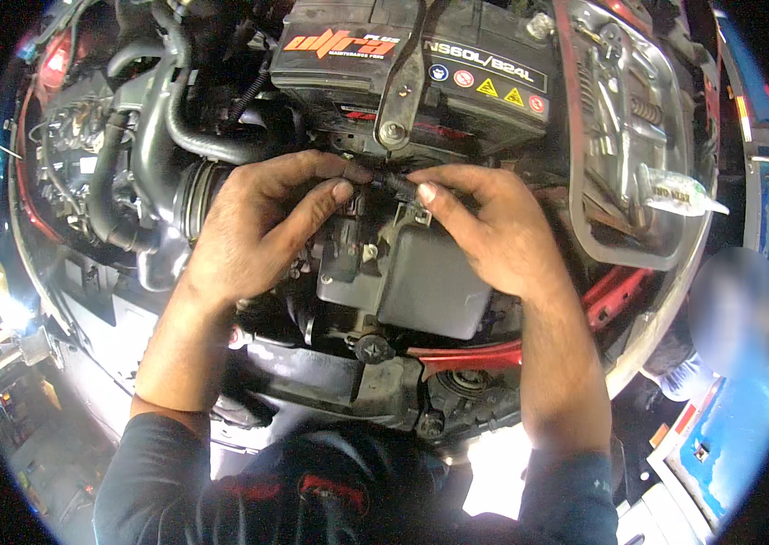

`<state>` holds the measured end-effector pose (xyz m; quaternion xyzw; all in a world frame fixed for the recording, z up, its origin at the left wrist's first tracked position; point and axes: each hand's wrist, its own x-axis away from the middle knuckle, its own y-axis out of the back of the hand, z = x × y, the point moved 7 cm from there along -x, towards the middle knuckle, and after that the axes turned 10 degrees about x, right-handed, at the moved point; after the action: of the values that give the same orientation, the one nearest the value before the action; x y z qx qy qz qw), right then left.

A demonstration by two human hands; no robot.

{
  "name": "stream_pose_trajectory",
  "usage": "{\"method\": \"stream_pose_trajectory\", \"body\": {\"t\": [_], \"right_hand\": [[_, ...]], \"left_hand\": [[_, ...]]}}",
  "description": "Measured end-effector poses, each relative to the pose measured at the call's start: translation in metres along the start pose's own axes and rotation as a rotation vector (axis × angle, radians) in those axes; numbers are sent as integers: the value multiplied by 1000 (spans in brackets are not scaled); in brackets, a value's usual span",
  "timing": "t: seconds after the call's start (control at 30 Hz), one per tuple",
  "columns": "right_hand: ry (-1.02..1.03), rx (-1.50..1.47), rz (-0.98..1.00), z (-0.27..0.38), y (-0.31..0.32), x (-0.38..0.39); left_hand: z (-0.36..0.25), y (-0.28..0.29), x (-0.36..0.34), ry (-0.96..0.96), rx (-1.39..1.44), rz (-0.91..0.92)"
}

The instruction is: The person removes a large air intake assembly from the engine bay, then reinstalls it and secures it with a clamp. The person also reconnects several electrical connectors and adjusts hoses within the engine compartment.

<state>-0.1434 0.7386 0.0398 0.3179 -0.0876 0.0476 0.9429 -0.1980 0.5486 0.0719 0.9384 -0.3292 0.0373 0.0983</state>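
Note:
Both hands meet over a car's engine bay, just in front of the battery point(484, 59). Between their fingertips runs a short dark piece that looks like a ribbed wiring sleeve point(395, 186). My left hand point(266, 213) pinches its left end between thumb and forefinger. On its right end, the thumb and fingers of my right hand point(502, 222) are closed. The fingers partly hide the piece, so I cannot tell what it joins. Below the fingertips lies a black plastic box cover point(439, 282), with a dark connector block point(341, 245) on its left.
A metal hold-down bracket point(395, 118) crosses the battery. At right, a grey-rimmed tray point(575, 209) holds metal tools and springs, with a white tube point(675, 193) on its edge. Black hoses point(162, 136) and the engine fill the left. Another person point(739, 309) is at far right.

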Motion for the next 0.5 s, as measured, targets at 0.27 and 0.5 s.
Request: {"method": "stream_pose_trajectory", "body": {"t": [0.27, 0.5], "right_hand": [[37, 34, -21, 3, 1, 1], [12, 31, -2, 0, 0, 2]], "left_hand": [[-7, 0, 0, -50, -226, 46], [-9, -5, 5, -51, -205, 87]]}}
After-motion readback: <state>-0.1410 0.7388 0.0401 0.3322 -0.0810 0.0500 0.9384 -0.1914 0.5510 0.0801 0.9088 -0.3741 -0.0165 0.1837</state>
